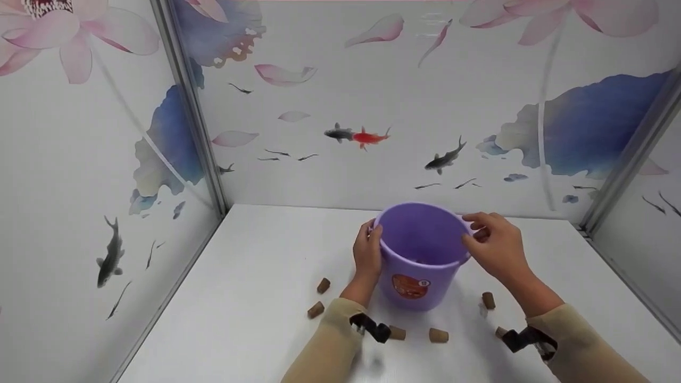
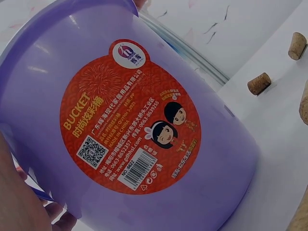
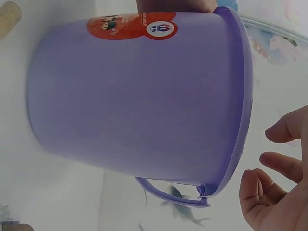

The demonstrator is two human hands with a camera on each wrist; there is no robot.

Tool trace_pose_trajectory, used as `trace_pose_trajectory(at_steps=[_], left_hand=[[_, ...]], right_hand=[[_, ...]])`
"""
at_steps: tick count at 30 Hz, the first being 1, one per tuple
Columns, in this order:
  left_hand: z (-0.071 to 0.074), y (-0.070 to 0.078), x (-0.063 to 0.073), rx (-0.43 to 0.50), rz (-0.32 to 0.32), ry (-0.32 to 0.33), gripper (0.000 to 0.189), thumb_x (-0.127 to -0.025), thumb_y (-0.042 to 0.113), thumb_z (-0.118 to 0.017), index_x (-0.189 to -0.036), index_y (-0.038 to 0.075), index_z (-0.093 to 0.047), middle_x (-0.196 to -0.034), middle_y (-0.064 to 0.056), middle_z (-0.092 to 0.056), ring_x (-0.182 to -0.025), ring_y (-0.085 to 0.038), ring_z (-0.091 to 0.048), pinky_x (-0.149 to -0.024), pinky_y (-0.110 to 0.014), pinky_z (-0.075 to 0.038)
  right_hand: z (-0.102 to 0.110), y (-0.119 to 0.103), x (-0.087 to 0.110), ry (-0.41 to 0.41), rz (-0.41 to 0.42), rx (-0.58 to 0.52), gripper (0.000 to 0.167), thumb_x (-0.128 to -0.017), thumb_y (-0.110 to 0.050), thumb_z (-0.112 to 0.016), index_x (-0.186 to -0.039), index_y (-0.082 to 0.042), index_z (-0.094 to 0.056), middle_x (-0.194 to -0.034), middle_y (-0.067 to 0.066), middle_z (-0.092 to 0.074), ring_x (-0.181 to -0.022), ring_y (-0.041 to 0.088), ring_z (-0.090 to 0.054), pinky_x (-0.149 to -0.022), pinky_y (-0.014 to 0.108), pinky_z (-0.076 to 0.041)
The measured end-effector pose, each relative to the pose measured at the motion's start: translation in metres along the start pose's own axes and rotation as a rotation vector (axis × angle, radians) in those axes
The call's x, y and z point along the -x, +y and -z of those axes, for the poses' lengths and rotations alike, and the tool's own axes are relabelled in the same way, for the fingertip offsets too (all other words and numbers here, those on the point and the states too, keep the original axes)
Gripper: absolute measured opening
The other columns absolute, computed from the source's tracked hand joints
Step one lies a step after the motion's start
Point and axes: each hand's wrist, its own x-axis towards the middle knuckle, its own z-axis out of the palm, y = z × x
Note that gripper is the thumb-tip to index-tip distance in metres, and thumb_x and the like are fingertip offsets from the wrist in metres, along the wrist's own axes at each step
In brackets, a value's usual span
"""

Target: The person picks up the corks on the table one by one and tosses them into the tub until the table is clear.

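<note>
A purple plastic bucket [image 1: 444,279] with a round red label [image 2: 134,125] stands before me, its mouth facing up toward the head view. My left hand [image 1: 368,247] grips the rim at the left side, thumb over the edge and fingers outside. On the opposite side, my right hand [image 1: 497,242] is close to the rim; in the right wrist view its loosely bent fingers [image 3: 284,166] are apart from the bucket with nothing between them. The purple handle [image 3: 168,196] hangs along the bucket's side. Something small shows at the bottom inside, mostly hidden.
Several brown cork stoppers lie on the white table [image 1: 255,298]: a pair at the left [image 1: 323,285], a cork [image 1: 439,335] in front of the bucket, another [image 1: 488,300] at the right. White panels [image 1: 340,90] painted with fish and lotus enclose the back and sides.
</note>
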Motion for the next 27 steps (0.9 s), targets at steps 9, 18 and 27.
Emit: trace_pose_trajectory(at_steps=[9,18,27], left_hand=[[0.002,0.003,-0.002,-0.010,-0.017,0.005,0.049,-0.103,0.037,-0.050,-0.138,0.008,-0.067,-0.131,-0.013,-0.072,-0.121,-0.027,-0.066,-0.106,-0.047,-0.054],[0.001,0.001,0.000,0.020,-0.009,-0.012,0.049,-0.104,0.038,-0.050,-0.138,0.008,-0.066,-0.125,-0.011,-0.070,-0.114,-0.023,-0.066,-0.100,-0.043,-0.056],[0.001,0.003,0.001,-0.005,-0.011,-0.019,0.048,-0.104,0.038,-0.050,-0.138,0.008,-0.066,-0.130,-0.012,-0.072,-0.117,-0.024,-0.067,-0.103,-0.045,-0.055]], right_hand=[[0.011,0.011,0.008,0.132,-0.048,-0.012,0.032,-0.094,-0.015,-0.075,-0.126,-0.008,-0.075,-0.108,0.018,-0.072,-0.093,0.032,-0.073,-0.074,0.003,-0.042],[0.022,0.033,0.021,0.185,-0.193,-0.009,0.034,-0.097,-0.021,-0.072,-0.129,-0.010,-0.075,-0.112,0.017,-0.071,-0.091,0.011,-0.063,-0.073,0.005,-0.042],[0.026,0.053,0.041,0.125,-0.379,-0.033,0.039,-0.101,-0.025,-0.068,-0.137,-0.011,-0.070,-0.128,0.019,-0.069,-0.113,0.029,-0.064,-0.072,0.010,-0.042]])
